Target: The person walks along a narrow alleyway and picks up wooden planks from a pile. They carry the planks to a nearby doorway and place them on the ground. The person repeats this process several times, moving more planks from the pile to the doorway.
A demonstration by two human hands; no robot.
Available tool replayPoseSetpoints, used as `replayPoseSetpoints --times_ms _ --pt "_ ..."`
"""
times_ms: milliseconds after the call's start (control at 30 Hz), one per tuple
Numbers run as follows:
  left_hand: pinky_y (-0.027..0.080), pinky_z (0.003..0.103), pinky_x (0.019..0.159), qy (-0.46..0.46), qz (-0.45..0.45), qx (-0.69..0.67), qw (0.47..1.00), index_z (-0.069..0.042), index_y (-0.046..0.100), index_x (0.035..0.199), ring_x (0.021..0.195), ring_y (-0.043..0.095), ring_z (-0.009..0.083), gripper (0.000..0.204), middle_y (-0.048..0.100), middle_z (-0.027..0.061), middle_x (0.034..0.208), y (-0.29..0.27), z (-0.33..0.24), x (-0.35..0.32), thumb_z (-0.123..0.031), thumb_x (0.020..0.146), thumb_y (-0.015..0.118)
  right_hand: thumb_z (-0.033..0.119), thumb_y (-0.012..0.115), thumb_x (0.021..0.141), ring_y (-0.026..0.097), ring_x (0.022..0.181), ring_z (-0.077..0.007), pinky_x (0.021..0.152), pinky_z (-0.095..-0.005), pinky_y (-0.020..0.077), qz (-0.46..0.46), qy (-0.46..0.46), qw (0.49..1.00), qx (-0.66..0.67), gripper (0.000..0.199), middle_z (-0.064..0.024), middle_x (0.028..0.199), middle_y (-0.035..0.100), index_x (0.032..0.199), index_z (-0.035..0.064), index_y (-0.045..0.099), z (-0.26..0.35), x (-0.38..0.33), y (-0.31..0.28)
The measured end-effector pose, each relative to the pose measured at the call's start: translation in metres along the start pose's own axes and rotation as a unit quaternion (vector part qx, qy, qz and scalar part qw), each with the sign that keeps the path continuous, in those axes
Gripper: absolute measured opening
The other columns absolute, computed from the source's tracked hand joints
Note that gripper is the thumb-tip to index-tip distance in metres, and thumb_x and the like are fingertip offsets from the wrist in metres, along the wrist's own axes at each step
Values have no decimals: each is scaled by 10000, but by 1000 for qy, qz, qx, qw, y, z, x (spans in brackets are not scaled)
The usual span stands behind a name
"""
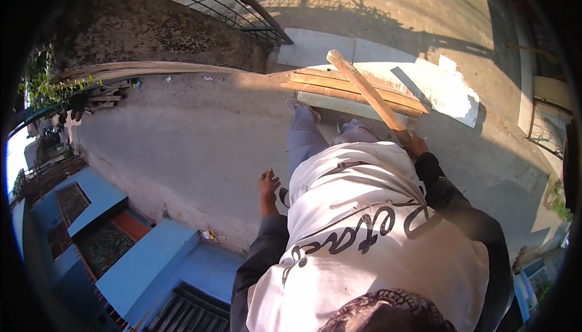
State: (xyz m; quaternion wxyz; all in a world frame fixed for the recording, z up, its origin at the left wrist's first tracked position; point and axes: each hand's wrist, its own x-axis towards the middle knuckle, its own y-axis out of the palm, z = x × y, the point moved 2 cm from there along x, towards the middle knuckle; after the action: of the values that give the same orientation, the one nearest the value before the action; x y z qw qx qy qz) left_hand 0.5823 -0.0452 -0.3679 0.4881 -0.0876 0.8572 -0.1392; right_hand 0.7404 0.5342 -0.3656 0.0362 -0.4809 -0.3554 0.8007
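My right hand is wrapped round the near end of a wooden plank. The plank slants forward and to the left, its far end over a pale sheet on the ground. Below it lie several long wooden boards, just ahead of my feet. A greyish board is closest to my shoes. My left hand hangs beside my left hip with its fingers loosely bent and apart, touching nothing. Part of the right hand's grip is hidden behind the plank and my sleeve.
A dark metal gate and a stained wall stand ahead to the left. Blue-painted masonry rises at the lower left, near scrap wood and plants. A low kerb and a barred frame line the right side.
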Motion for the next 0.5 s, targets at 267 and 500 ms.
replayPoseSetpoints --times_ms 267,500 --pt "558 432 772 -22 -26 -57 998 -18 454 1298 979 637 312 537 578 167 1211 -39 27 -3 -323 907 658 291 781 731 555 1198 -381 986 -440 464 1 -19 1000 9 768 -268 1261 576 1349 0 429 15 29 32" --pt "558 460 779 26 49 66 996 -26 453 1285 1008 630 342 526 571 182 1232 -85 56 32 -319 903 667 285 765 742 561 1183 -377 984 -421 455 0 -15 999 38 693 -253 1228 595 1306 18 463 89 10 25"
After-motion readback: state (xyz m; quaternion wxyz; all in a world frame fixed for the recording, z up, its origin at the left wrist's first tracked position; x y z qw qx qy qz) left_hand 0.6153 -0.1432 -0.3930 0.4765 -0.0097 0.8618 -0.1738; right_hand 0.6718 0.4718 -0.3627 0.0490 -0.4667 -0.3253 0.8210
